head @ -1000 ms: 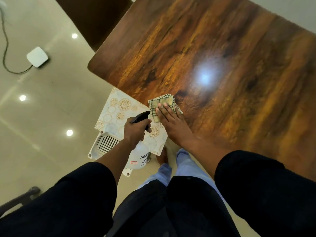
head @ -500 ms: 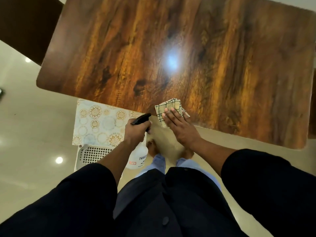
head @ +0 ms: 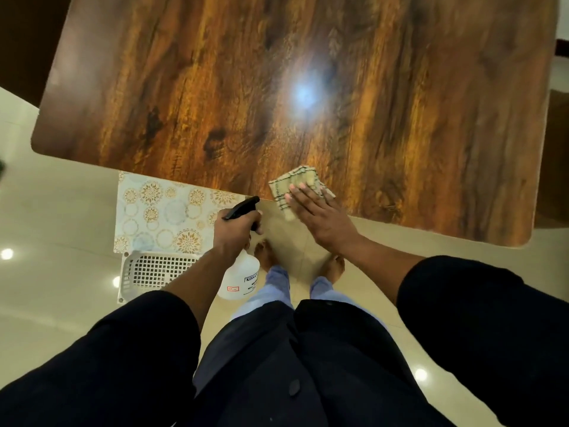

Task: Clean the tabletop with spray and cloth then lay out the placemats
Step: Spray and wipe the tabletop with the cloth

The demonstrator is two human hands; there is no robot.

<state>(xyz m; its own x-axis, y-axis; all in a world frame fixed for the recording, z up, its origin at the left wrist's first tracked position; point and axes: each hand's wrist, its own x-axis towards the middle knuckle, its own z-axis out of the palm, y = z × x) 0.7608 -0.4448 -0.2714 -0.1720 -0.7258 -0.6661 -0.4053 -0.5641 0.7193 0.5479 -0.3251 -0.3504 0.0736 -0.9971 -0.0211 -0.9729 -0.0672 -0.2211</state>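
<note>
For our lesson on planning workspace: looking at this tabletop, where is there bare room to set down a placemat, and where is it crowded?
The wooden tabletop is bare from its far edge down to the near edge, left and right of the light glare. The only crowded spot is the near edge at centre, where the right hand presses the checked cloth and the left hand holds the spray bottle.

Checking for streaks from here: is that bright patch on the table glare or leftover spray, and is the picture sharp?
Head view: the bright patch on the tabletop looks like a ceiling light's reflection; similar spots shine on the floor. Wood grain is slightly soft, wide-angle bends the edges; streaks can't be judged.
</note>
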